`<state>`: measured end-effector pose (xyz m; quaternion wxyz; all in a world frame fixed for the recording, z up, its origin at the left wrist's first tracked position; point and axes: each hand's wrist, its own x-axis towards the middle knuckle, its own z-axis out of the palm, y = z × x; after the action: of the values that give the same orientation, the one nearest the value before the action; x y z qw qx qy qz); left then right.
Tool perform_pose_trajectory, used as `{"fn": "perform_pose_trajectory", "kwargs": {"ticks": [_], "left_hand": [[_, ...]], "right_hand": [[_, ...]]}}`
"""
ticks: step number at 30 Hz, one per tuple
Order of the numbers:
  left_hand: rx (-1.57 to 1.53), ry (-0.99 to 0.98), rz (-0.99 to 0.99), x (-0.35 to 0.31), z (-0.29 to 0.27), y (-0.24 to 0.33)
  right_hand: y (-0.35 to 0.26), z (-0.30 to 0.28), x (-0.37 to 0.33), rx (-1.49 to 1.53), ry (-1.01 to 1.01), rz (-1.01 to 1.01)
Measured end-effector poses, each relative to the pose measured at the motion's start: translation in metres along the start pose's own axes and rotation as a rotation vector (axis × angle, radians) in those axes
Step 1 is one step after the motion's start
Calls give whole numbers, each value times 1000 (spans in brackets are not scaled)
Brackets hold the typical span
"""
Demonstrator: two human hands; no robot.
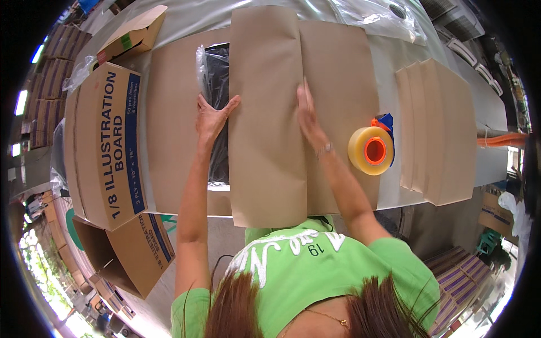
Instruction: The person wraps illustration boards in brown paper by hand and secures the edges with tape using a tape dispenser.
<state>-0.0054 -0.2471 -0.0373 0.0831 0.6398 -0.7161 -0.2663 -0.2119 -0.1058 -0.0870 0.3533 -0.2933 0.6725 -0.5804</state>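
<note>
A broad brown paper flap [267, 152] runs from far to near across the middle of the table, over a dark stack in clear plastic [218, 73]. Beneath lies a wide brown paper sheet [346, 67]. My left hand [213, 119] is spread open, its thumb on the flap's left edge and its fingers at the stack's left side. My right hand [307, 111] lies with straightened fingers along the flap's right edge, pressing against it. What is under the flap is hidden. A tape dispenser with a large clear roll [366, 151] rests right of my right forearm.
On the left stands a printed cardboard box [93, 152], with an open carton [127, 253] below it. A smaller open box [135, 34] sits at the far left. Stacked brown sheets [442, 129] lie on the right. Clear plastic film [377, 17] covers part of the far side.
</note>
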Motion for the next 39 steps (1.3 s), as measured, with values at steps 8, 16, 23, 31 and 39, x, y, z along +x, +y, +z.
{"fn": "perform_pose_trajectory", "kwargs": {"ticks": [8,16,23,31,39], "left_hand": [[11,40,47,11,8,-1],[4,76,43,9,11,-19],[-10,22,76,9,16,1],[35,92,114,10,12,-10],[-28,9,61,2,3,4]], "right_hand": [[-17,-10,198,-116,50,-126],[-3,3,-2,9,-40,-118],[-7,-14,-211,-179,-2,106],[-22,-3,-34,-73,28,66],[-25,21,43,-936,244,-233]]}}
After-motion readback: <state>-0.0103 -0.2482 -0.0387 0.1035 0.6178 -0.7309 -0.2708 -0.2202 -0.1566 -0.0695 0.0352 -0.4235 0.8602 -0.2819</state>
